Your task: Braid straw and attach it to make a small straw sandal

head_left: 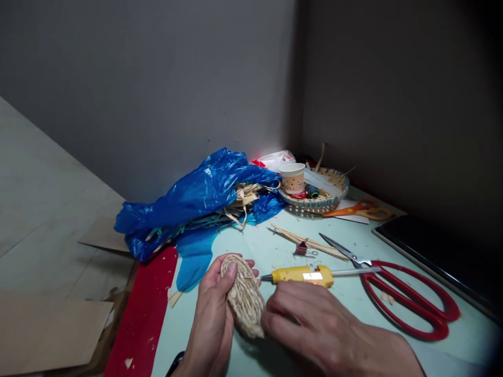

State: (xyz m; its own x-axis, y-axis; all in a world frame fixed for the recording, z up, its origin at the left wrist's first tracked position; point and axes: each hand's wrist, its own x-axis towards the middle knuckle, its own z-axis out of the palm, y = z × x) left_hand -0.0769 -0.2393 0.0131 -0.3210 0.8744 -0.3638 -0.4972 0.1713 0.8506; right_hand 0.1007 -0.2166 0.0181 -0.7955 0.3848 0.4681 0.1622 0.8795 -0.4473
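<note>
My left hand [212, 309] grips a small oval piece of woven straw [244, 296], thumb on its top and fingers wrapped behind it. My right hand [314, 327] is closed, its fingertips pinching the lower right edge of the same woven piece. Just beyond my right hand a yellow glue gun [304, 274] lies on the pale green table [353, 298], its nozzle pointing left toward the straw piece.
Large red-handled scissors [408, 298] lie to the right. Behind are a blue plastic bag [196, 204] with straw strips, a woven basket tray [326, 201] holding a paper cup [293, 178], orange scissors [359, 210], a binder clip [302, 248] and loose straw. Red sheet [143, 314] and cardboard [47, 327] lie left.
</note>
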